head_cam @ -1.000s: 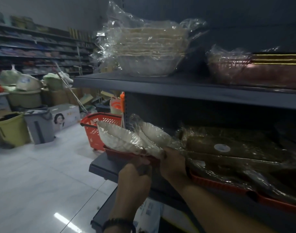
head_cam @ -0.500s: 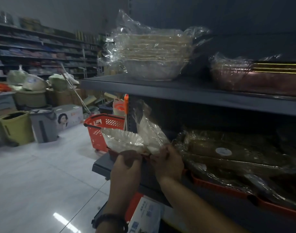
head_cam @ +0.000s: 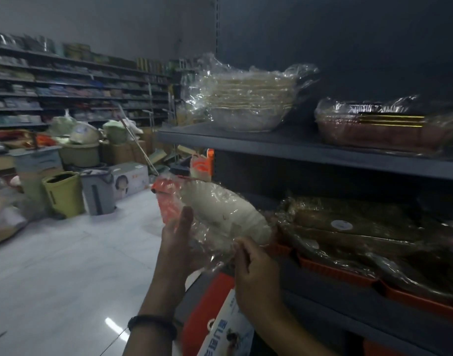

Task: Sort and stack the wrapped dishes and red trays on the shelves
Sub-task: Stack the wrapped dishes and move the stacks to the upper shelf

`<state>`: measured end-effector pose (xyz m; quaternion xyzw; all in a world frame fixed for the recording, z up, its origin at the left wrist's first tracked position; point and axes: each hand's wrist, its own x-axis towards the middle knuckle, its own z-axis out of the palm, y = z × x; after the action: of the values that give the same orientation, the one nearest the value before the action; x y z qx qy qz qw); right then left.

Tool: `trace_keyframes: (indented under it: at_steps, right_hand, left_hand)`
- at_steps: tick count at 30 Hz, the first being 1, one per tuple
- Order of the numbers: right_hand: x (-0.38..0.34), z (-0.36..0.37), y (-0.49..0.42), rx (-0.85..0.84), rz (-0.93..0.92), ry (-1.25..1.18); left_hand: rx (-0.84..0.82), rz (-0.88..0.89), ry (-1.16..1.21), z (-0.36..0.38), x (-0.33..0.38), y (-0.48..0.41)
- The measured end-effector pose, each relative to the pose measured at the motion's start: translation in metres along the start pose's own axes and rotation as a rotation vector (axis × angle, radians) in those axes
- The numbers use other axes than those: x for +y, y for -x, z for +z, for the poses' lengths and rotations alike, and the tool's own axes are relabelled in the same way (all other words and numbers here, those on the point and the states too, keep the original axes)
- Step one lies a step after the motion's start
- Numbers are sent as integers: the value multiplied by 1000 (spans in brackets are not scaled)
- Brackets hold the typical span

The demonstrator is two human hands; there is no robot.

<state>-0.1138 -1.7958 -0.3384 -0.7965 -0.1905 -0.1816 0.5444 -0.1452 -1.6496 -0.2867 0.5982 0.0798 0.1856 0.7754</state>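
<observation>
A white scalloped dish in clear plastic wrap is held up in front of the shelf's left end. My left hand supports it from the left with fingers flat against the wrap. My right hand grips its lower right edge. On the middle shelf, red trays carry dark wrapped dishes. On the top shelf stands a wrapped stack of white bowls, with a wrapped stack of reddish dishes to its right.
A red shopping basket stands on the floor behind the held dish. Below my hands is a red and white box. A yellow bin, a grey bin and cartons crowd the aisle's far left. The pale tiled floor is open.
Both hands have lifted the wrapped white dish off the red tray at the shelf's left end and raised it, tilted. The view has shifted downward and to the left.
</observation>
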Motion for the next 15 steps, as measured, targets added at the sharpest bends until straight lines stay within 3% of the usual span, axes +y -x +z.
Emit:
trace_keyframes:
  at_steps: [9,15]
  right_hand:
    - [-53,-47,31,-154,-112,13]
    - [-71,-106,25,45,-172,19]
  left_hand:
    - [264,17,-1,-8,37,46]
    - [274,114,61,-14,91,86]
